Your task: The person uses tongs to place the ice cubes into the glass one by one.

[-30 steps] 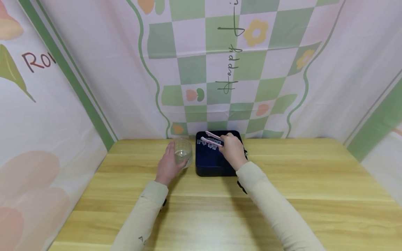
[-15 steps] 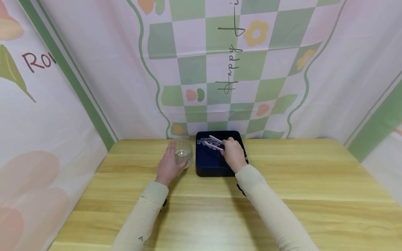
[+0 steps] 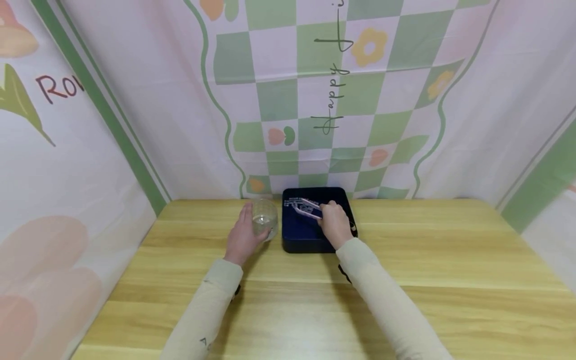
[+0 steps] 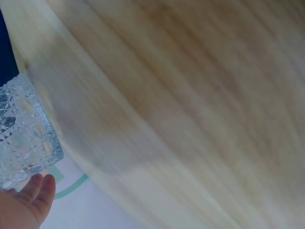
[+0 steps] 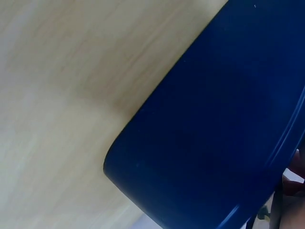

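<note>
My left hand [image 3: 241,235] holds a clear drinking glass [image 3: 265,220] around its side, with the thumb on the near right. Up close in the left wrist view the glass [image 4: 26,129] has a cut, faceted pattern. My right hand [image 3: 336,223] grips a pair of pale pink tongs [image 3: 308,214], whose two arms are spread and point left over a dark blue case [image 3: 302,237]. White lettering is printed on the case's top. The right wrist view is mostly filled by the side of the case [image 5: 200,119], and only a sliver of hand shows at its right edge.
Case and glass stand side by side near the back edge of a wooden table [image 3: 288,310]. Directly behind hangs a patterned curtain [image 3: 315,100] with green checks, and another fabric wall [image 3: 67,200] runs along the left.
My right hand and the tongs have shifted slightly down toward me, with the tongs' tips now lower over the case. The left hand and the glass stay in place.
</note>
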A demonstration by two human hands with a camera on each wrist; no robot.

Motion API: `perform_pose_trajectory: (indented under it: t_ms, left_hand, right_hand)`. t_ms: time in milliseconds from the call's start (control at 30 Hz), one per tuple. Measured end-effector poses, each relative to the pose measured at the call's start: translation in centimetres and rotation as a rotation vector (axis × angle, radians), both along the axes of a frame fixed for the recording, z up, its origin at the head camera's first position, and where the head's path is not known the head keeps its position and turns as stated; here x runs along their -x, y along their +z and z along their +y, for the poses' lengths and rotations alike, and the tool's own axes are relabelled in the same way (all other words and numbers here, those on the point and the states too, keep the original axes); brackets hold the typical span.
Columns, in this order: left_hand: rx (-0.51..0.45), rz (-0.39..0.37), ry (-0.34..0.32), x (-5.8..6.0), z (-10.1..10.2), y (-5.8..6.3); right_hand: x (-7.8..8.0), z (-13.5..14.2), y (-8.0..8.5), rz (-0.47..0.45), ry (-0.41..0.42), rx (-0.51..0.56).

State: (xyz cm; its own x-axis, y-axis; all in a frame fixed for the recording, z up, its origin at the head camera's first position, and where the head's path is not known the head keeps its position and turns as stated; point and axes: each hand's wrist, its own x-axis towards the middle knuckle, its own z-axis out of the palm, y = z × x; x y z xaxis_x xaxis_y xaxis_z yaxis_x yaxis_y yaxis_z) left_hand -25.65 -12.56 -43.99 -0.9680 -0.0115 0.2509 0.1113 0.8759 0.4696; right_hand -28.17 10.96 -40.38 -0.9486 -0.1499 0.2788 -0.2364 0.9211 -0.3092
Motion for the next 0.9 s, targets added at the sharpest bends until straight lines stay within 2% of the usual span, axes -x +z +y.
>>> perform_pose_trajectory:
  t_ms: [533, 900]
  left_hand:
    - [0.007, 0.016, -0.011, -0.05, 0.13, 0.01]
    - [0.002, 0.000, 0.000, -0.05, 0.12, 0.12]
  right_hand:
    - [0.09, 0.01, -0.56, -0.001, -0.010, -0.018]
    - [0.26, 0.03, -0.91, 0.005, 0.024, -0.045]
